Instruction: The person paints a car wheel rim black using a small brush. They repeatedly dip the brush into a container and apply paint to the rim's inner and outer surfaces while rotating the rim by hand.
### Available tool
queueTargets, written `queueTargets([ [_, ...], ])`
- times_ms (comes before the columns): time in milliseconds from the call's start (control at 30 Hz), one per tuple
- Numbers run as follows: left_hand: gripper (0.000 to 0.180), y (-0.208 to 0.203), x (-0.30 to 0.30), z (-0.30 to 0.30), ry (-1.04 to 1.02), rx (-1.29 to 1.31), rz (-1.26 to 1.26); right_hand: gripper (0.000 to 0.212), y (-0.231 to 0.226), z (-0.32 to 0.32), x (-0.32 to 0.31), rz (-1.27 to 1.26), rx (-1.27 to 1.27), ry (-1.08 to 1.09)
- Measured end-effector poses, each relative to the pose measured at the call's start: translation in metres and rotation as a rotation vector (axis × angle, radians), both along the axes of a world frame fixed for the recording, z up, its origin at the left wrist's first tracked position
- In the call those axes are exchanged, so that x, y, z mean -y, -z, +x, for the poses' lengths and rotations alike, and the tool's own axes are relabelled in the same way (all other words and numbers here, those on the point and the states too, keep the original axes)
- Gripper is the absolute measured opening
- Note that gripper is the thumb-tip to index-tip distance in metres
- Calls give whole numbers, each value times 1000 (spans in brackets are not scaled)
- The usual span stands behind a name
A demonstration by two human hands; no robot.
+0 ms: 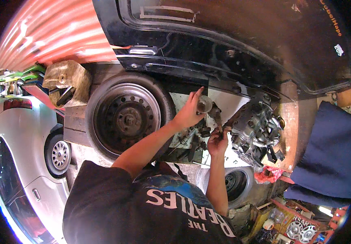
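Observation:
My left hand (188, 115) is wrapped around a small round see-through container (204, 105), its index finger stretched up along the side. Close by on the right, my right hand (218, 142) is closed, fingertips pinching the lower end of a dark, dirty piece (215, 116) whose kind I cannot make out. That piece stands just right of the container. Right of my right hand lies a greasy metal engine (253, 128) on a light sheet. Several small dark parts and tools (194, 140) lie between my forearms.
A large wheel with a tyre (128, 116) lies left of my left forearm. A black car panel (224, 44) spans the far side. Another tyre (240, 185) sits below the engine, beside red cloth or plastic (268, 175). Blue fabric (326, 150) hangs at right; a silver car (25, 162) stands at left.

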State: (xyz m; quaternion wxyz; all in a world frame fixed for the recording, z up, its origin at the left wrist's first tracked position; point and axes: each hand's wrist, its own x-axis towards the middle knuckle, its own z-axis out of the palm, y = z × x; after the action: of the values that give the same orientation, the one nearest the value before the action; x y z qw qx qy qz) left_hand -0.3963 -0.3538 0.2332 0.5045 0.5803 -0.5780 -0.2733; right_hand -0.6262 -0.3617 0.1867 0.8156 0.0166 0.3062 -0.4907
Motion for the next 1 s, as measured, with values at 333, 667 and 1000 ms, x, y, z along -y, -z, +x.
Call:
queueTargets([
  [333,77,127,84,13,-124,833,383,31,-40,-6,-8,2,249,-40],
  [667,56,205,103,-9,-155,1016,522,39,-49,-34,-31,47,283,-34],
  [1000,89,174,87,-3,-8,1070,580,43,-47,-11,-39,72,321,-115],
])
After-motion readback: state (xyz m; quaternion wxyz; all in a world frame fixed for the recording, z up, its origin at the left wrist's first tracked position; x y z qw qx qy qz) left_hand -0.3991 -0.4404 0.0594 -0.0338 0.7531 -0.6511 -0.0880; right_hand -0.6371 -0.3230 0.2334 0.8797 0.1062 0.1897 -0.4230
